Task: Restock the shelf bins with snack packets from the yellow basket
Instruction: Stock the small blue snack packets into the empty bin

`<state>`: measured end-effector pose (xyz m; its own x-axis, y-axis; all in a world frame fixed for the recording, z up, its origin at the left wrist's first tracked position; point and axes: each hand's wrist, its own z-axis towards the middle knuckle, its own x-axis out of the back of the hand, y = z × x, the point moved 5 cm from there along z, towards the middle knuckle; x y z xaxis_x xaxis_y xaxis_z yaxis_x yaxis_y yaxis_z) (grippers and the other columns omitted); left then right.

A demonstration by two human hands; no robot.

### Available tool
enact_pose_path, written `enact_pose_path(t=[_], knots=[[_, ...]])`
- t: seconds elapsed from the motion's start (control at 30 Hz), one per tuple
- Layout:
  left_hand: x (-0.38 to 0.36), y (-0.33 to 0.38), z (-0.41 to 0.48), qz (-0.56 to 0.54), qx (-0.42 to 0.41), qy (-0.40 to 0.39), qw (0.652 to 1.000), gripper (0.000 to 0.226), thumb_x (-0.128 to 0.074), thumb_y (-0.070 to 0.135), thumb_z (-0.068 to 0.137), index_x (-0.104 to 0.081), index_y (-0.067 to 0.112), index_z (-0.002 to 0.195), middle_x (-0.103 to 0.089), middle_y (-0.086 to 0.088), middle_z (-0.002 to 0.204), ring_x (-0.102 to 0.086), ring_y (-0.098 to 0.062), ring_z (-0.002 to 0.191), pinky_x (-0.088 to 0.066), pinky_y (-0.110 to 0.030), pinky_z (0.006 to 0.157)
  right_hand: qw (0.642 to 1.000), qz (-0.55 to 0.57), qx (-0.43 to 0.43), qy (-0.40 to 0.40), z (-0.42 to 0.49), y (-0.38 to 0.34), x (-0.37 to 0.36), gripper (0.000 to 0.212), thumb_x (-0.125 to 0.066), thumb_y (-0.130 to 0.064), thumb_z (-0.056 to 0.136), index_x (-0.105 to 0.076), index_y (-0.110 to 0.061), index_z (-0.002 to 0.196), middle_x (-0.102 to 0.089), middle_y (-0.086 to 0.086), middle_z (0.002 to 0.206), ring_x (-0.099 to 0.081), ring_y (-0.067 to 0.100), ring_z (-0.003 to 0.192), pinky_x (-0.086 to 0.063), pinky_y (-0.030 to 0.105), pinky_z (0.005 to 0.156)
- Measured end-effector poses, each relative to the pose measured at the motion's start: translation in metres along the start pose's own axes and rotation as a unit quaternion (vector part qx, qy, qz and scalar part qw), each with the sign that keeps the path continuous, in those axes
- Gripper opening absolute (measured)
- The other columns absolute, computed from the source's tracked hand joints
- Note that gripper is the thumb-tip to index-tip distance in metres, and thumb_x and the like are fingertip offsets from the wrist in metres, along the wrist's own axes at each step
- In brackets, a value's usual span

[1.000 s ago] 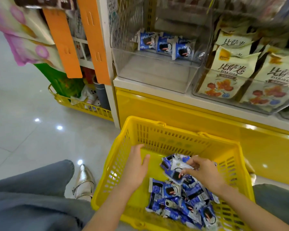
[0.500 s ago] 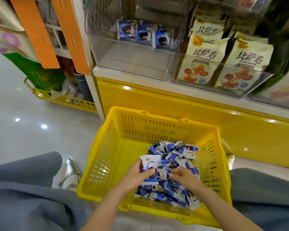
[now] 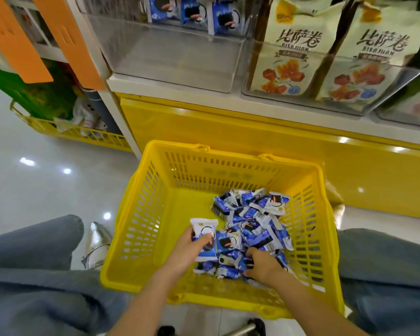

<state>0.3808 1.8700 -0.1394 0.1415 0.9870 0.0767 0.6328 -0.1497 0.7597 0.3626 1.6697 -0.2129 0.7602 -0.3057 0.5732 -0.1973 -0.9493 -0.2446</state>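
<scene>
Head view: yellow basket (image 3: 153,214) on the floor below the shelf, between the knees; snack packets (image 3: 255,221), blue and white, heaped in its right half. Left hand (image 3: 187,251) inside the basket at the heap's left edge, thumb and fingers curled round a held packet (image 3: 204,236), upright, just beside the heap. Right hand (image 3: 262,265) at the heap's near edge, fingers bent down among the packets; grip on any of them impossible to tell. Clear shelf bin (image 3: 175,59) above and beyond the basket, well apart from both hands, three shelved packets (image 3: 194,13) standing at its back. Adjoining bin (image 3: 252,92) to the right, with cream snack bags (image 3: 286,52).
</scene>
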Motion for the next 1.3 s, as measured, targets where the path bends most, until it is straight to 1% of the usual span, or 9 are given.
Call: enact_pose_path(t=[0.1,0.27,0.4,0.53,0.67,0.87,0.93,1.07,1.3], knots=[[0.002,-0.005,0.001,-0.021,0.014,0.006,1.000,0.015,-0.055,0.020,0.092,-0.051,0.029,0.103,-0.059,0.012,0.100,-0.054,-0.001,0.090,-0.038,-0.021,0.078,1.000,-0.001,0.004,0.007,-0.001,0.001,0.003,0.049,-0.066,-0.026,0.086,-0.043,-0.009,0.126,-0.054,0.012,0.129,-0.054,0.026,0.115,-0.045,0.032,0.093],[0.008,-0.009,0.001,-0.014,0.025,0.038,0.999,0.019,-0.055,0.020,0.093,-0.050,0.021,0.110,-0.056,0.000,0.113,-0.052,-0.012,0.097,-0.040,-0.024,0.079,0.990,0.138,-0.003,0.022,-0.014,-0.010,0.023,0.053,-0.065,-0.029,0.086,-0.040,-0.009,0.129,-0.052,0.012,0.129,-0.055,0.026,0.114,-0.047,0.032,0.089],[0.001,-0.011,-0.008,-0.134,0.096,0.000,0.986,0.034,-0.061,0.033,0.088,-0.048,0.021,0.117,-0.061,-0.006,0.116,-0.066,-0.021,0.088,-0.057,-0.034,0.061,0.933,0.354,0.043,0.054,-0.039,-0.051,0.048,0.044,-0.063,-0.035,0.088,-0.040,-0.015,0.119,-0.056,0.001,0.112,-0.058,0.006,0.073,-0.047,0.014,0.053],[-0.014,-0.003,-0.013,-0.187,0.092,-0.091,0.974,0.069,-0.070,0.054,0.065,-0.046,0.022,0.121,-0.066,-0.007,0.113,-0.070,-0.026,0.091,-0.057,-0.040,0.066,0.910,0.359,0.114,0.173,-0.062,-0.089,0.056,0.021,-0.053,-0.030,0.095,-0.048,-0.014,0.107,-0.051,-0.001,0.104,-0.052,0.004,0.084,-0.043,0.007,0.065],[-0.011,-0.004,-0.017,-0.216,0.066,-0.094,0.970,0.073,-0.072,0.044,0.066,-0.045,0.023,0.130,-0.067,-0.008,0.115,-0.067,-0.025,0.100,-0.055,-0.044,0.080,0.909,0.356,0.160,0.145,-0.077,-0.109,0.053,0.018,-0.039,-0.020,0.101,-0.053,-0.014,0.111,-0.057,-0.001,0.103,-0.053,0.000,0.085,-0.042,0.007,0.068],[0.000,-0.005,-0.015,-0.177,0.038,-0.029,0.983,0.053,-0.068,0.033,0.079,-0.050,0.020,0.127,-0.065,-0.005,0.117,-0.060,-0.022,0.110,-0.043,-0.044,0.102,0.925,0.282,0.182,0.178,-0.062,-0.083,0.062,0.022,-0.045,-0.014,0.097,-0.052,-0.022,0.116,-0.057,-0.009,0.114,-0.053,-0.006,0.090,-0.042,0.004,0.073],[0.000,-0.005,-0.014,-0.178,0.048,-0.028,0.982,0.049,-0.068,0.035,0.079,-0.051,0.023,0.124,-0.065,-0.003,0.116,-0.060,-0.020,0.109,-0.043,-0.041,0.101,0.944,0.220,0.138,0.204,-0.043,-0.051,0.069,0.031,-0.048,-0.010,0.096,-0.049,-0.017,0.126,-0.054,-0.002,0.127,-0.053,0.003,0.105,-0.043,0.011,0.087],[-0.001,-0.002,-0.014,-0.180,0.042,-0.039,0.982,0.054,-0.070,0.041,0.070,-0.052,0.028,0.120,-0.067,0.005,0.111,-0.061,-0.009,0.103,-0.049,-0.026,0.078,0.991,0.039,0.068,0.109,-0.006,0.006,0.055,0.055,-0.055,-0.008,0.092,-0.033,-0.013,0.142,-0.035,0.007,0.145,-0.035,0.022,0.133,-0.034,0.030,0.107],[0.002,-0.009,-0.007,-0.188,0.057,-0.029,0.980,0.048,-0.070,0.039,0.071,-0.053,0.031,0.114,-0.067,0.008,0.111,-0.060,-0.005,0.101,-0.048,-0.022,0.080,0.970,-0.186,0.036,0.156,0.009,0.023,0.050,0.056,-0.052,-0.035,0.094,-0.030,-0.017,0.143,-0.038,0.003,0.142,-0.029,0.023,0.132,-0.028,0.034,0.107]])
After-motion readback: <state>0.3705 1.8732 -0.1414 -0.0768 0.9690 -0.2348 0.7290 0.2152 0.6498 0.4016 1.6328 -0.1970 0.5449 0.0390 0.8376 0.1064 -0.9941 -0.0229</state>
